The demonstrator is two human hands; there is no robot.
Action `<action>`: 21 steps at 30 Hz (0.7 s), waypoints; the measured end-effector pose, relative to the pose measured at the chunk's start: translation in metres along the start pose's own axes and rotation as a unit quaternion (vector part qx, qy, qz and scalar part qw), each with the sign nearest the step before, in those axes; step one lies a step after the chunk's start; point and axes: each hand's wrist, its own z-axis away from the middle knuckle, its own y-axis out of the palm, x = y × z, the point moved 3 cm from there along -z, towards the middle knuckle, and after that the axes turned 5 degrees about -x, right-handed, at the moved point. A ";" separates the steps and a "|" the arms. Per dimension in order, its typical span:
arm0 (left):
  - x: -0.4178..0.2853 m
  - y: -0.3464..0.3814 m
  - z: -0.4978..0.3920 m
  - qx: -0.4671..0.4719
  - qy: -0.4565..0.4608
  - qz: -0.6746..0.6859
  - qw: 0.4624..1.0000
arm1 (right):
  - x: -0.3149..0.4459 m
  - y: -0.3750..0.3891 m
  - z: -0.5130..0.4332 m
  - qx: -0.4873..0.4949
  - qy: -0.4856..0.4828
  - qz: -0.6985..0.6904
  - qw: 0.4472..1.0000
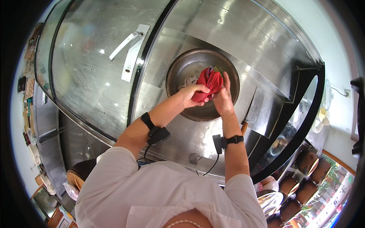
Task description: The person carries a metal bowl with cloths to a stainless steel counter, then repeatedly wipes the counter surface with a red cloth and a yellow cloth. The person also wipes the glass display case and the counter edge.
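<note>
A bunched red cloth [209, 82] is held above a round metal basin [188, 54] on the stainless steel counter. My left hand [194, 96] grips the lower part of the cloth, thumb on top. Close to the cloth's right side is my right hand [223, 95], fingers extended and apart; whether it touches the cloth is hard to tell. A wet greyish cloth [188, 81] lies in the basin at the left. Something yellow-green [216, 69] shows behind the red cloth, mostly hidden.
To the basin's right, a knife with a wooden handle [244, 127] lies on the steel counter, its blade pointing away. A glass panel with a metal handle [125, 45] stands at the left. A black-edged curved glass panel [296, 122] bounds the right side.
</note>
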 end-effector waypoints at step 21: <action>-0.011 0.014 -0.025 -0.157 0.072 -0.594 0.786 | -0.013 0.000 -0.040 -0.218 0.042 0.217 0.951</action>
